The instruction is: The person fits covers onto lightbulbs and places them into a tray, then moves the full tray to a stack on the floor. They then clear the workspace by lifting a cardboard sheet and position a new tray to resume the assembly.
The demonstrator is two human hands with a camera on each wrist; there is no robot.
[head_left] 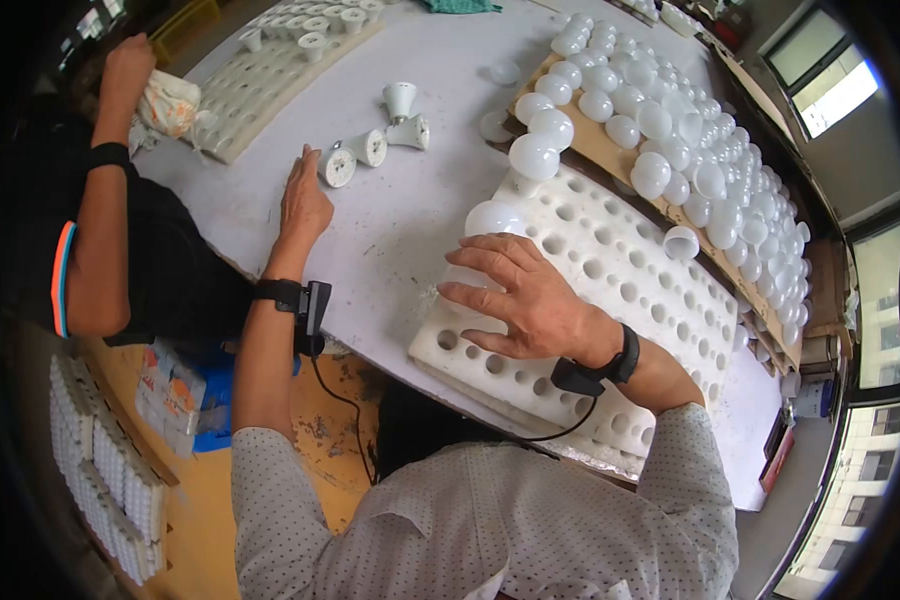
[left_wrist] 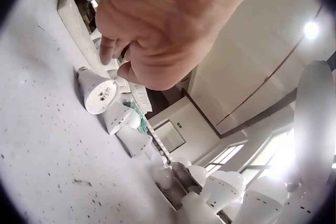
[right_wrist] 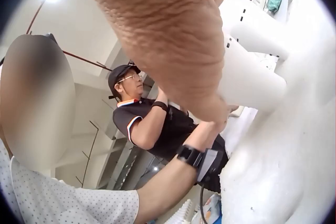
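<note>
My right hand is over the white foam tray, its spread fingers around the dome of a white light bulb that they mostly cover. Another domed bulb stands just beyond those fingers. In the right wrist view, white bulb bodies with small dark slots stand upright beside the hand; its fingertips are hidden there. My left hand rests at the table, fingers extended and holding nothing. Close beyond its fingertips lie several white bulb bases without domes, the nearest showing its round face with small dark parts.
Many white domes are heaped on cardboard at the right. Another foam tray with bulb bases stands at the far left. A person in a dark shirt sits by it, a gloved hand near its edge.
</note>
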